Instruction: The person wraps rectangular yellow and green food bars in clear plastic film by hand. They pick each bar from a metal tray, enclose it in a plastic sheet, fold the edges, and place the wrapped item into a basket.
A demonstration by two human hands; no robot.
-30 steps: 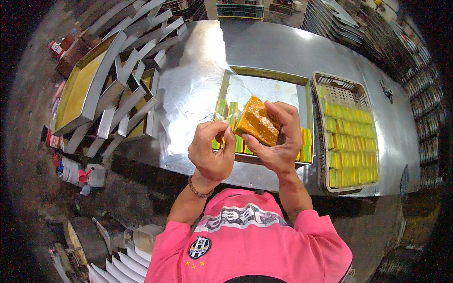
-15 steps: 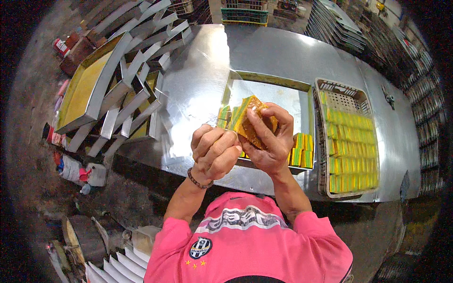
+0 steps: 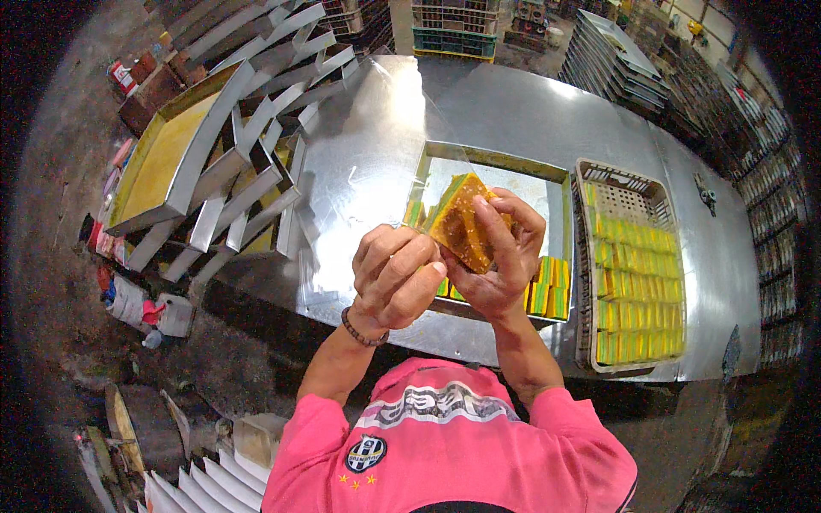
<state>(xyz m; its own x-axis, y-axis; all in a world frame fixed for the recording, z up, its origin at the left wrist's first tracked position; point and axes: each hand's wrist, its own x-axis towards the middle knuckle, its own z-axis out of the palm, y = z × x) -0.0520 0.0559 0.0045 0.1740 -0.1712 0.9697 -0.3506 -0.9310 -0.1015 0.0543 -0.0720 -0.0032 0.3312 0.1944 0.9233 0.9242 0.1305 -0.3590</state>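
Observation:
My right hand (image 3: pixel 505 252) grips a stack of layered cake slices (image 3: pixel 462 224), orange-brown and speckled on the broad face, green and yellow along the edge. Thumb and fingers press on its sides, and the stack is tilted. My left hand (image 3: pixel 393 274) is curled closed against the stack's lower left; what its fingers pinch is too small to make out. Both hands are above a shallow metal tray (image 3: pixel 566 205). Inside that tray, green-and-yellow cake slices (image 3: pixel 549 289) stand along the near right, others partly hidden behind my hands.
Right of the tray, a plastic crate (image 3: pixel 585 282) holds rows of yellow-green slices. Both rest on a metal table (image 3: pixel 505 94). Stacked metal trays (image 3: pixel 184 162) rise at the left, and more trays (image 3: pixel 611 64) at the far right. A small dark tool (image 3: pixel 706 197) lies beyond the crate.
The cake stack has turned slightly in my right hand, showing more of its orange face. My left hand stays closed beside it. The whole view has shifted a little.

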